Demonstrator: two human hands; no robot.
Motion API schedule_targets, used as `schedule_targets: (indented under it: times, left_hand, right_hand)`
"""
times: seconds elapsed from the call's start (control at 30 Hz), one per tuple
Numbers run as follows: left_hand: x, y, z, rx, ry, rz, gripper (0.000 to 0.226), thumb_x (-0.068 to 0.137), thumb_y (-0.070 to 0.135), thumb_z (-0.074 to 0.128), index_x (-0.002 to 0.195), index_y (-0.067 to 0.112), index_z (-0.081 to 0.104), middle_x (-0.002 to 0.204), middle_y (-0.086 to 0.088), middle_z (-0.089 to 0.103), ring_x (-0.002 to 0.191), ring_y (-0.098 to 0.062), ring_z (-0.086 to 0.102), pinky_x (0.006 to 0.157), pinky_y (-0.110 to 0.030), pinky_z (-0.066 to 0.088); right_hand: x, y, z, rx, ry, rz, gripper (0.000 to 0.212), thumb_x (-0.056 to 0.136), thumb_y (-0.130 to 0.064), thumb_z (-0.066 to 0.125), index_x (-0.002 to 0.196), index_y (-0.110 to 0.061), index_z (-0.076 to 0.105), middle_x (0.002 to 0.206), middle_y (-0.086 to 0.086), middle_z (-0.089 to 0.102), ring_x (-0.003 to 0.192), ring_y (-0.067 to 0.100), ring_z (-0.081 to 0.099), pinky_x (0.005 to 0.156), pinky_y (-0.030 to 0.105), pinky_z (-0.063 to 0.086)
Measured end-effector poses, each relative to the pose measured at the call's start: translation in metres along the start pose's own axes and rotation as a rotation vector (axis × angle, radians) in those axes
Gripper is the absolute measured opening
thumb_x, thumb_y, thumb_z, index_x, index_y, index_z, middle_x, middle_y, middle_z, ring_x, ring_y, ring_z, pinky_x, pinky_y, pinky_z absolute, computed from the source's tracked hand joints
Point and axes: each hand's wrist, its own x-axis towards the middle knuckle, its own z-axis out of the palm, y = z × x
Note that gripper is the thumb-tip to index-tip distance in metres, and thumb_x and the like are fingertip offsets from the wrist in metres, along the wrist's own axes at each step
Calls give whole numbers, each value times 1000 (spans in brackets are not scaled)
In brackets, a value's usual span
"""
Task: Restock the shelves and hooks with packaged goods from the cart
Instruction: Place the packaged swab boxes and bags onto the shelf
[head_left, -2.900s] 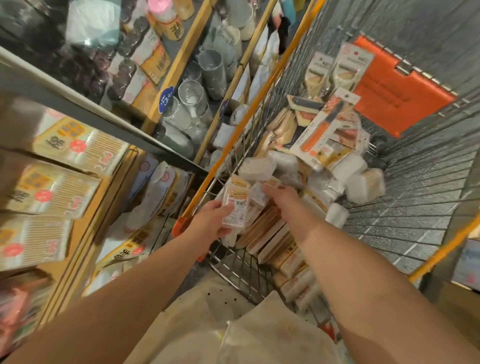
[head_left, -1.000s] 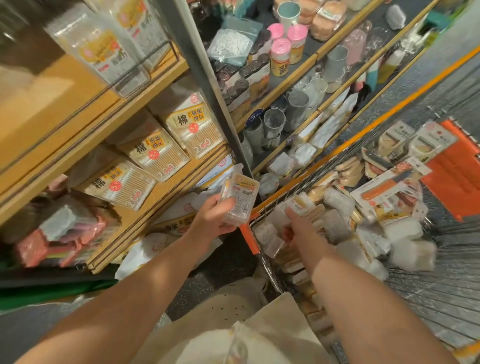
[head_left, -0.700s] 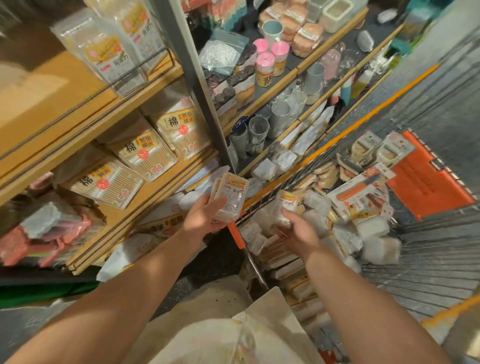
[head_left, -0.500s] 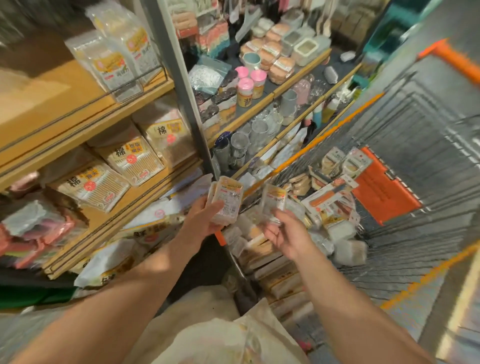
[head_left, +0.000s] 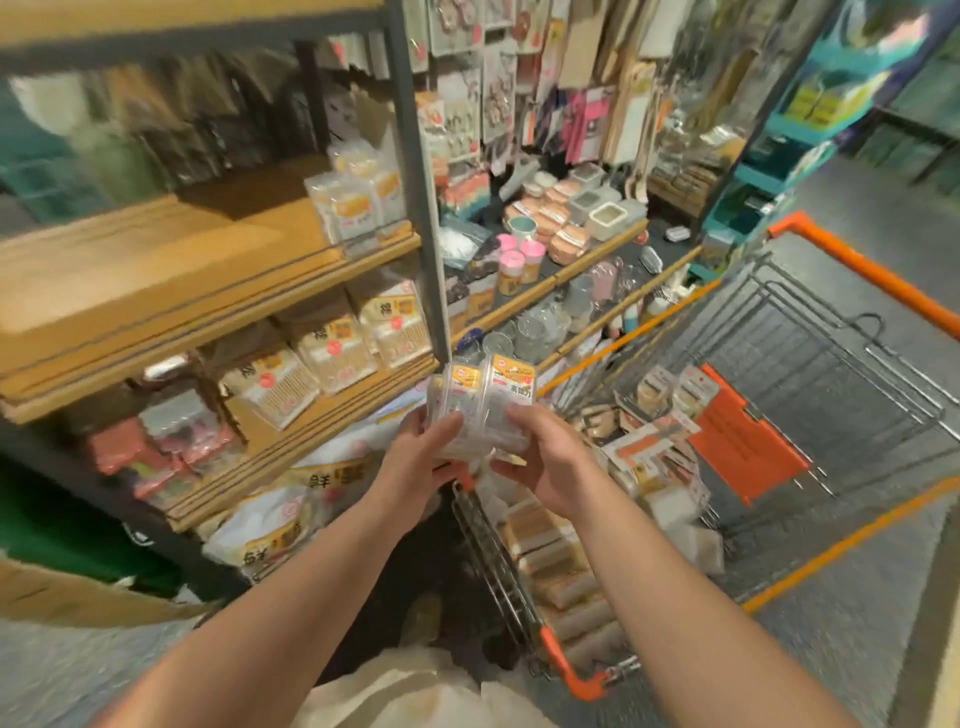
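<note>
Both hands meet in the middle of the view, above the near left corner of the wire cart (head_left: 810, 332), and between them they hold a small stack of clear packets (head_left: 483, 405) with yellow-orange labels at the top. The left hand (head_left: 415, 462) curls round the stack's left side, thumb across the front of the near packet and fingers hidden behind. The right hand (head_left: 545, 462) grips the right side and lower edge, thumb lying on the front face, fingers wrapped underneath. The packets stand roughly upright, labels facing the camera, fanned slightly so that two labels show side by side.

The cart stands to the right, with orange trim and an orange flap (head_left: 737, 441) folded down at its far end. Along its near left side lie rows of flat tan and white packs (head_left: 550, 551); further in is a loose heap of carded goods (head_left: 654, 457), some with orange printing.

To the left stands a wooden shelf unit (head_left: 156, 291). Its upper board is mostly bare, with a few upright bags (head_left: 358, 202) at its right end. The board below carries bags of cotton swabs (head_left: 332, 353) leaning in a row, with pink and red packs (head_left: 161, 441) to their left. The lowest level holds large white bags (head_left: 280, 519). Far beyond the grey upright, another shelf holds pink-lidded jars (head_left: 519, 260), glass cups (head_left: 540, 322) and lidded containers (head_left: 597, 213).
</note>
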Motion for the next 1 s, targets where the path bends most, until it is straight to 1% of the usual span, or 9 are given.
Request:
schedule_targets:
  times: [0.1, 0.2, 0.37, 0.53, 0.6, 0.67, 0.8, 0.93, 1.0]
  left_hand:
    - [-2, 26, -14, 48, -26, 97, 68, 72, 47, 74, 129, 15, 54, 123, -12, 66, 104, -25, 69, 79, -35, 56]
    - [7, 61, -22, 94, 29, 153, 80, 66, 61, 69, 129, 14, 55, 122, -11, 65, 104, -21, 68, 80, -37, 56]
    - [46, 120, -52, 81, 159, 169, 19, 95, 27, 59, 113, 23, 55, 113, -1, 67, 98, -18, 65, 89, -39, 50]
    - [85, 161, -84, 143, 199, 254, 28, 92, 14, 64, 117, 16, 52, 108, -12, 66, 74, -19, 67, 69, -37, 52]
    - [99, 174, -93, 131, 220, 222, 27, 94, 17, 61, 119, 13, 50, 117, -18, 65, 92, -37, 67, 86, -51, 52]
    - [109, 186, -101, 94, 255, 199, 24, 98, 19, 55, 121, 15, 50, 121, -14, 63, 103, -34, 63, 95, -52, 50]
    - [125, 215, -124, 80, 295, 255, 14, 101, 15, 50, 113, 16, 56, 107, -11, 67, 90, -23, 68, 80, -42, 55]
    - [156, 240, -155, 145, 374, 289, 22, 100, 19, 51, 120, 10, 52, 110, -13, 66, 92, -26, 67, 72, -38, 58]
    - [171, 248, -166, 158, 392, 253, 51, 89, 39, 62, 125, 7, 51, 114, -9, 66, 100, -24, 67, 81, -35, 57]
  right_hand:
    - [7, -12, 25, 3, -29, -14, 26, 97, -23, 54, 119, -11, 59, 112, 11, 70, 99, 26, 65, 96, 48, 50]
    - [25, -33, 51, 68, -110, 21, 25, 97, -28, 51, 118, -17, 60, 103, 3, 72, 96, 21, 66, 93, 47, 50]
    - [63, -72, 100, 113, -272, 17, 23, 96, -25, 47, 110, -18, 64, 92, 0, 74, 86, 17, 68, 90, 46, 50]
    - [107, -96, 138, 215, -337, 4, 37, 77, -26, 58, 112, -15, 65, 97, 5, 74, 84, 19, 71, 74, 37, 59]
    - [121, -101, 148, 277, -334, 20, 35, 76, -25, 59, 108, -14, 66, 94, 6, 74, 79, 20, 71, 66, 33, 58]
    - [134, -104, 156, 328, -324, 12, 40, 70, -27, 67, 108, -14, 66, 94, 7, 73, 77, 21, 71, 64, 32, 58]
    - [159, -107, 154, 412, -322, -43, 82, 31, -28, 95, 108, -15, 67, 100, 9, 72, 83, 24, 69, 65, 33, 57]
    - [177, -107, 141, 442, -268, -89, 91, 33, -29, 96, 117, -17, 61, 111, 9, 68, 96, 26, 64, 66, 35, 57]
    - [181, -106, 134, 452, -253, -109, 75, 49, -28, 89, 118, -19, 61, 116, 8, 67, 98, 25, 65, 67, 35, 58]
